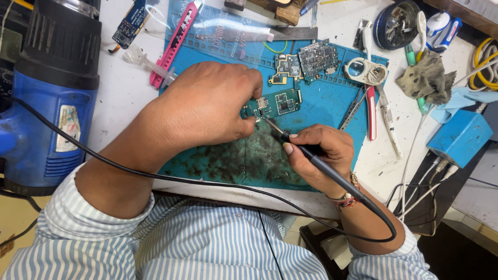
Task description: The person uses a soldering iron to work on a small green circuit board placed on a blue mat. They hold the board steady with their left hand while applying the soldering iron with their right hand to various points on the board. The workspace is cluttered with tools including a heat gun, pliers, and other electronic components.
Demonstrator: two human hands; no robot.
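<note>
Pinching a soldering iron [311,154] like a pen, the right hand [324,153] has its grip pressed together around the black handle, with the tip touching the left end of a green circuit board [277,103]. Left hand [207,106] lies palm down over that end of the board, fingertips pressed onto it to pin it flat; its grip is closed down on the board, not spread.

That board sits near the middle of the blue mat [321,111], which covers the middle of the bench [122,88]. By my judgement it is light, thin, stiff and fragile, best held by its bare edges, away from the small parts. The iron looks light and rigid, safe only at the handle; its cord [155,176] loops across the near edge.

Counted: three boards on the mat, one more at the far left corner, one iron, one pink knife [174,44], one loupe [365,71], one blue heat gun [49,93] at the left edge.
</note>
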